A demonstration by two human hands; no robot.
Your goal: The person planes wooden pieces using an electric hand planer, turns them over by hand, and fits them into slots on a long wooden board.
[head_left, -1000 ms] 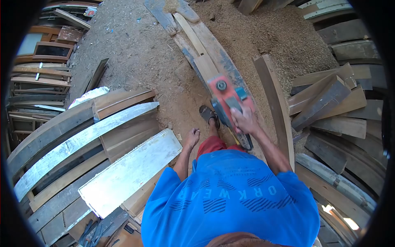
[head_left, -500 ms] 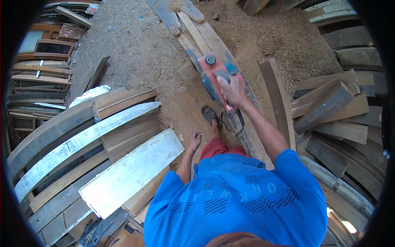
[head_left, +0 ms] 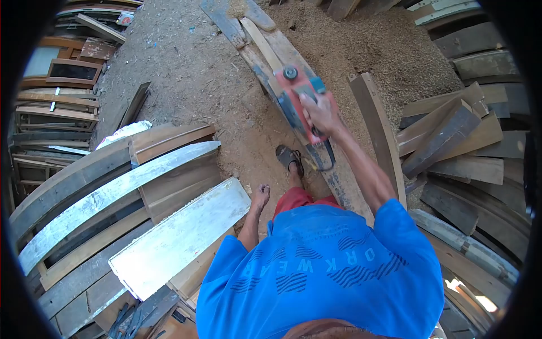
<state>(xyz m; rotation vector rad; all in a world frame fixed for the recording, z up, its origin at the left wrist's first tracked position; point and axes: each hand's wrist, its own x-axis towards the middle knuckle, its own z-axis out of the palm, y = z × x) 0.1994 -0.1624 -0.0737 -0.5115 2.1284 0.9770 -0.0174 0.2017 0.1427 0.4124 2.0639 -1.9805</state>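
Note:
My right hand (head_left: 320,113) is wrapped round the handle of a red and dark electric planer (head_left: 289,90). The planer sits over a narrow pale wood strip (head_left: 261,43), covering its near part. Under both lies a long, worn plank (head_left: 285,45) with blue-grey patches. A dark cord loops at the planer's near end. My left hand (head_left: 261,196) hangs beside my leg, fingers curled in with nothing seen in them, near the corner of a white-painted board (head_left: 180,237).
Boards are stacked at the left, with a long whitish one (head_left: 121,195) on top. An upright board (head_left: 377,130) stands right of the plank. More planks (head_left: 446,135) pile up at the right, beside wood shavings (head_left: 395,62). My sandalled foot (head_left: 291,158) is by the plank.
The planer and my right hand have moved up along the strip since the first frame, then shifted slightly between the last two. My left hand stays low, slightly lower than at first.

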